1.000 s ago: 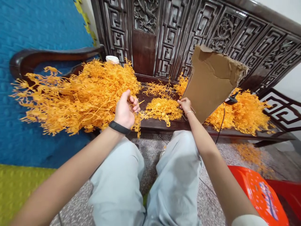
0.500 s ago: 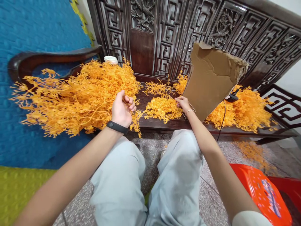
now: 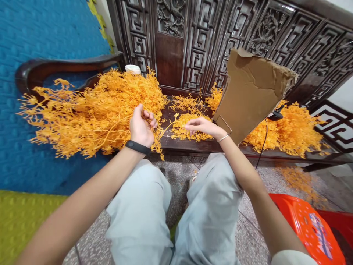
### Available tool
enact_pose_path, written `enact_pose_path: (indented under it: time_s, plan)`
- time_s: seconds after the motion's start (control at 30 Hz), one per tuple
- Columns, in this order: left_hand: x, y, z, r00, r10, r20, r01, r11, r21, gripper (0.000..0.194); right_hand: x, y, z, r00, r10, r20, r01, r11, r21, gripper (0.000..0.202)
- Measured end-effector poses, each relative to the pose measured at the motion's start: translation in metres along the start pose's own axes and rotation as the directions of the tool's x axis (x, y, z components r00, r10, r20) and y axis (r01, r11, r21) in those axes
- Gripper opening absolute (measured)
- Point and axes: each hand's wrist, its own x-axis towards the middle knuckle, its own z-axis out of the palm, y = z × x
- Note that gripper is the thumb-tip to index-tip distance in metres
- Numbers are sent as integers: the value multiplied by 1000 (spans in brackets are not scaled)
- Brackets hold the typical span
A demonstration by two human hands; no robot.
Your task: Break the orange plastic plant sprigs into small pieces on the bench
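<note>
Near the counter's front edge [image 3: 179,145], the sprig [image 3: 168,127] is best held by its stem; left hand [image 3: 142,125] is curled, right hand [image 3: 202,126] half-pinched, contents unclear.

No legible text, only unreadable print [image 3: 320,235] on the red stool [image 3: 299,217].

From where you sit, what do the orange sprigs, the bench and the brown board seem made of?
Orange sprigs: probably matte plastic, judging by uniform colour and moulded-looking stems.
Bench: likely varnished wood, dark, carved and glossy.
Brown board: apparently cardboard, matte, with a creased face and ragged top edge.
</note>
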Motion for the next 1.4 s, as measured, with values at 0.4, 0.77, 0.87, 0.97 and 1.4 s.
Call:
enact_pose_path:
  time_s: [0.4,0.77,0.87,0.97,1.4]
  plan:
    - [2,3,-4,1000,24,-6,-24,1000,-8,38,3,-2,7,984,-67,-165,96,980,172,32]
    - [3,2,-4,1000,19,-8,-19,1000,-7,39,4,-4,8,970,-106,-219,114,993,27,25]
    - [4,2,-5,1000,21,-5,-21,1000,-7,39,5,-2,8,959,-178,-218,173,984,-42,24]
    - [4,2,-6,1000,16,3,-16,1000,-5,39,4,-2,8,960,-191,-207,196,981,4,24]
    - [6,3,-8,1000,13,-7,-13,1000,-2,39,5,0,4,985,-98,-143,129,964,232,34]
